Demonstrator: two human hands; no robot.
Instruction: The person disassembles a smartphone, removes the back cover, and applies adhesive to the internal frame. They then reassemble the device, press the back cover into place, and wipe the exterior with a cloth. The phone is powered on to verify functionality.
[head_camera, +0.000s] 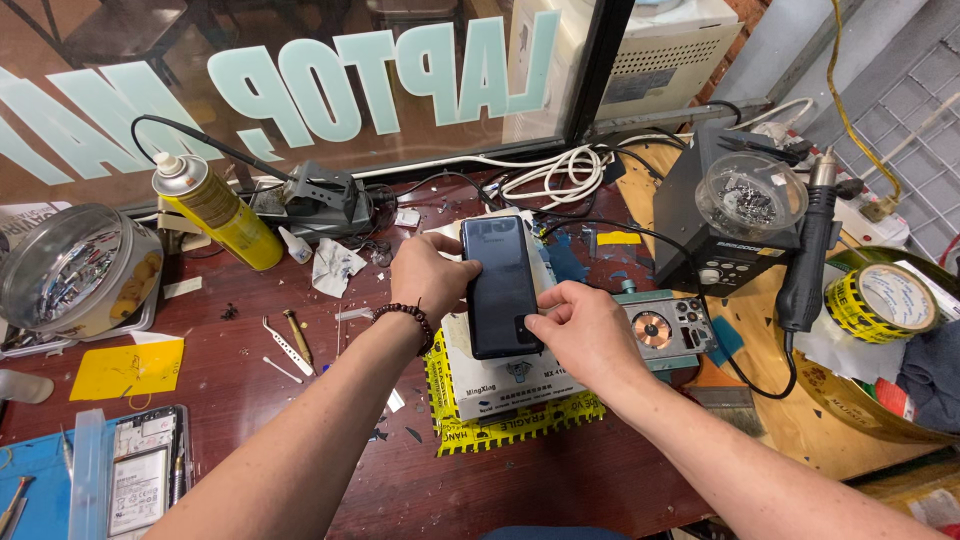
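Note:
A dark smartphone (503, 285) lies back side up on a white box-shaped device (505, 385) wrapped at its base in yellow-and-black tape. My left hand (428, 275), with a bead bracelet on the wrist, grips the phone's left edge near the top. At the phone's lower right edge my right hand (580, 330) presses with thumb and fingers. Both hands hold the phone against the device's top.
A yellow spray can (215, 210), tweezers (288, 348) and an opened phone on a blue mat (140, 480) lie left. Right: a black station (715, 225) with a hot-air handle (805, 260), a tape roll (885, 300), a phone frame with a copper coil (665, 328). Cables run behind.

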